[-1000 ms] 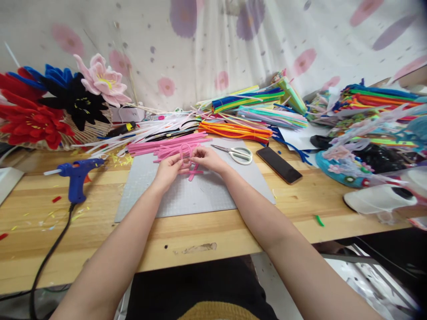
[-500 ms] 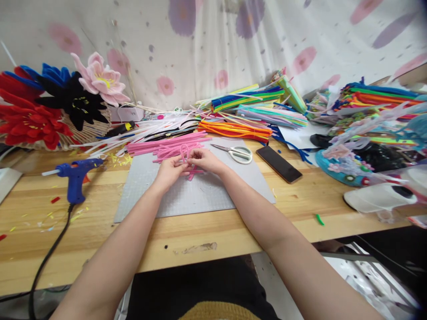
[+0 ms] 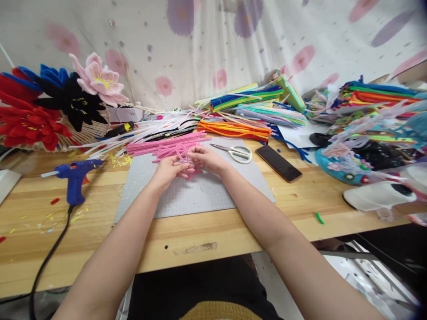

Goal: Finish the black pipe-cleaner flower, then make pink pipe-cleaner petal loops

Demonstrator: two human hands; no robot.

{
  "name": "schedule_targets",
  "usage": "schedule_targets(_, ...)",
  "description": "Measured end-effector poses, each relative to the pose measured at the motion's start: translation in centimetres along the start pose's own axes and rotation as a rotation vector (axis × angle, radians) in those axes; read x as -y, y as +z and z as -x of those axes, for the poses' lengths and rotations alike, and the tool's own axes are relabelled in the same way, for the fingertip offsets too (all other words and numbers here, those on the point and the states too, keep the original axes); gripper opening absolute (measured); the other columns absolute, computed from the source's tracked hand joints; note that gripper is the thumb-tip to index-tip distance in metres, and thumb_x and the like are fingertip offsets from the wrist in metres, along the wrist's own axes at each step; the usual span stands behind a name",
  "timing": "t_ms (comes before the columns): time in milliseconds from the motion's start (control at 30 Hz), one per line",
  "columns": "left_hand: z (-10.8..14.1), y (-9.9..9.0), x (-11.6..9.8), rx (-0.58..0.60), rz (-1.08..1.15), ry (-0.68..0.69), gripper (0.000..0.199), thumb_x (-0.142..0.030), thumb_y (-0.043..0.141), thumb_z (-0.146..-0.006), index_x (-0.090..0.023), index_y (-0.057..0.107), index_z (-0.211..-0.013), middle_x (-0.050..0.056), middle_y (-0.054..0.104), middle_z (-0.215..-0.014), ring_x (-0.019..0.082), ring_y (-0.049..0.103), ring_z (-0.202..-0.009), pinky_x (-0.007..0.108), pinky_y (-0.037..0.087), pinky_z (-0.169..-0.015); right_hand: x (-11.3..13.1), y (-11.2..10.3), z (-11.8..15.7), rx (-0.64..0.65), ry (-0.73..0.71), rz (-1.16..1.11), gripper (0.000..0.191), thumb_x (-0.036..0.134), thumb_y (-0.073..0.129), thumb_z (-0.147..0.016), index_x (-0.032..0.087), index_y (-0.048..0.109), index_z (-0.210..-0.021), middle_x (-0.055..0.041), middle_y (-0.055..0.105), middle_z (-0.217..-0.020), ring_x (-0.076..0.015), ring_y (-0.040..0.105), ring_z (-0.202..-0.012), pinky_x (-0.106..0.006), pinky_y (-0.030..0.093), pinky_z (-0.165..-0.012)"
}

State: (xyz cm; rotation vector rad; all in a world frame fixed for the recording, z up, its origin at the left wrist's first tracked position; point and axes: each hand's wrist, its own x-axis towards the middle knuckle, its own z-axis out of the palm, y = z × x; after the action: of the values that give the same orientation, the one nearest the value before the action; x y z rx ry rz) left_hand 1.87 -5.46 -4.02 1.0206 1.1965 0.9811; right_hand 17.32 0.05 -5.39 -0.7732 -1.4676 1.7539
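Over the grey cutting mat point(image 3: 196, 200), a pink pipe cleaner point(image 3: 182, 152) is bent into an upright loop. The thumb and fingers of my left hand point(image 3: 169, 172) pinch its lower part. From the other side, my right hand point(image 3: 207, 160) has its curled fingers closed at the same pipe cleaner, close to the left fingertips; the exact grip is partly hidden. Behind the hands lies a pile of pink pipe cleaners point(image 3: 163, 144). White-handled scissors point(image 3: 238, 154) rest on the mat to the right of my right hand.
A blue glue gun point(image 3: 76, 180) stands at left, its cord crossing the table. Fuzzy flowers point(image 3: 82, 102) are behind it. A phone point(image 3: 279, 163) lies right of the mat. Bundles of orange pipe cleaners point(image 3: 235, 130) and other colours line the back.
The pink loop has grown wider and leans a little further left. My right fingers have shifted slightly along it, while my left hand stays nearly in place.
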Motion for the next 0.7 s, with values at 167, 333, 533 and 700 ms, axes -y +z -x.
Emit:
schedule_targets(167,-0.14,-0.15,0.44,0.176,0.047,-0.127,0.031,-0.011,0.066,-0.072,-0.012,0.062,-0.103,0.008,0.071,-0.084,0.013,0.068,-0.067,0.016,0.052,-0.054,0.36,-0.57,-0.01,0.051,0.051,-0.285,0.03,0.042,0.058,-0.081,0.018,0.06,-0.099,0.0001,0.061,-0.082,-0.002,0.032,-0.046,-0.014,0.023,-0.037)
schedule_targets(333,-0.44,-0.24,0.98,0.283,0.019,-0.124,0.038,-0.018,0.07,-0.071,-0.016,0.063,-0.109,0.008,0.071,-0.089,0.014,0.068,-0.071,0.016,0.052,-0.054,-0.2,-0.66,-0.15,0.159,0.155,-0.344,0.022,0.033,0.061,-0.081,0.013,0.063,-0.089,-0.0007,0.062,-0.074,-0.0009,0.026,-0.043,-0.012,0.022,-0.034)
schedule_targets(533,-0.3,-0.01,0.81,0.255,0.056,-0.14,0.046,-0.013,0.069,-0.071,-0.017,0.06,-0.116,0.007,0.071,-0.083,0.013,0.068,-0.068,0.016,0.052,-0.052,-0.31,-0.42,-0.49,0.038,0.155,-0.442,0.011,0.02,0.061,-0.081,0.011,0.058,-0.076,0.0007,0.059,-0.067,0.0005,0.027,-0.041,-0.008,0.022,-0.033)
schedule_targets(700,0.0,0.5,0.54,0.16,0.123,-0.126,0.047,-0.007,0.065,-0.072,-0.013,0.057,-0.118,0.006,0.071,-0.077,0.013,0.068,-0.065,0.016,0.052,-0.052,-0.13,-0.31,-0.85,-0.057,0.132,-0.524,0.012,0.014,0.06,-0.081,0.012,0.054,-0.071,0.0029,0.057,-0.063,0.0018,0.028,-0.039,-0.007,0.018,-0.031)
